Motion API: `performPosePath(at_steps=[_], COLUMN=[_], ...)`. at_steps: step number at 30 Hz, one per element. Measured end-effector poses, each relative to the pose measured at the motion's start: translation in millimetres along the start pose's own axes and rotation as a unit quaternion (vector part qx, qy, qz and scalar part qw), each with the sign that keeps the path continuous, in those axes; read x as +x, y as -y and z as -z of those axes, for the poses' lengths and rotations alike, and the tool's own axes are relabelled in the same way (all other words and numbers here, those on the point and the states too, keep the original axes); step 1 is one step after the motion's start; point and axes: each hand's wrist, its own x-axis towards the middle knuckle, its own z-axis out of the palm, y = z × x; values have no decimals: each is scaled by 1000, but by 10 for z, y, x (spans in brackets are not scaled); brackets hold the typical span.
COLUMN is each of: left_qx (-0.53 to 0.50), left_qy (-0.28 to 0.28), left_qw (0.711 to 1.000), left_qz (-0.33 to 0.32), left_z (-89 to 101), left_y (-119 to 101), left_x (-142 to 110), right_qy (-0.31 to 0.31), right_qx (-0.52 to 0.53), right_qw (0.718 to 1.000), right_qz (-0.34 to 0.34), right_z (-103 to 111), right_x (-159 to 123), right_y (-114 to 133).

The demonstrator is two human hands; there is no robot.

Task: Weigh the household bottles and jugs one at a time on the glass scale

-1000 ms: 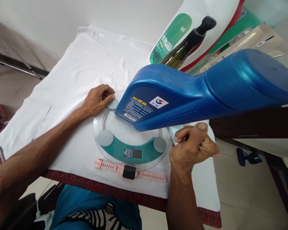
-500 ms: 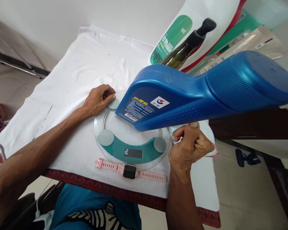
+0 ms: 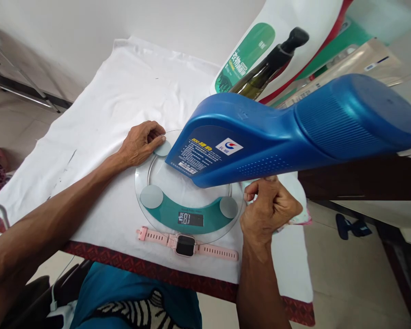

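Observation:
A round glass bathroom scale [image 3: 190, 226] lies on the white cloth, its display lit with digits. A blue engine-oil-style bottle [image 3: 208, 155] stands on the scale, its ribbed cap towards the camera. At the scale's far left edge, my left hand [image 3: 142, 141] is closed, thumb and curled fingers on the rim by a grey foot pad. My right hand [image 3: 269, 205] makes a loose fist beside the scale's right edge, just below the bottle; nothing shows in it. A pink-strapped smartwatch [image 3: 185, 245] lies along the scale's near edge.
A white cloth [image 3: 99, 105] covers the table. At the back right stand a large white detergent jug [image 3: 294, 13], a dark bottle with a black top [image 3: 267, 66] and a beige packet [image 3: 370, 64]. A folded patterned cloth [image 3: 299, 196] lies behind my right hand. Dark slippers [image 3: 352, 227] are on the floor.
My right hand has drawn slightly to the left and its thumb has lowered towards the bottle. The display's digits went off and show again. My left hand has stayed put.

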Motion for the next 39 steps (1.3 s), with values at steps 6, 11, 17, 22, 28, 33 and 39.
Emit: performPosePath(at_steps=[6, 11, 17, 22, 28, 33, 39], left_qx=[3, 1, 9, 15, 11, 1, -4], left_qy=[4, 4, 4, 2, 6, 3, 3], left_qw=[1000, 1000, 1000, 1000, 1000, 1000, 1000], left_qz=[-3, 6, 8, 4, 7, 10, 10], left_z=[2, 8, 7, 7, 9, 7, 14], left_y=[9, -7, -7, -16, -20, -17, -13], left_x=[-4, -8, -4, -7, -6, -5, -6], right_qy=[4, 31, 61, 54, 55, 48, -5], right_qx=[-9, -28, -58, -64, -71, -60, 54], right_qw=[1000, 999, 996, 996, 996, 997, 998], right_qz=[5, 13, 23, 28, 23, 20, -13], right_z=[10, 30, 44, 42, 50, 61, 15], right_x=[-3, -8, -18, -11, -13, -12, 28], right_y=[-18, -45, -54, -38, -39, -47, -29])
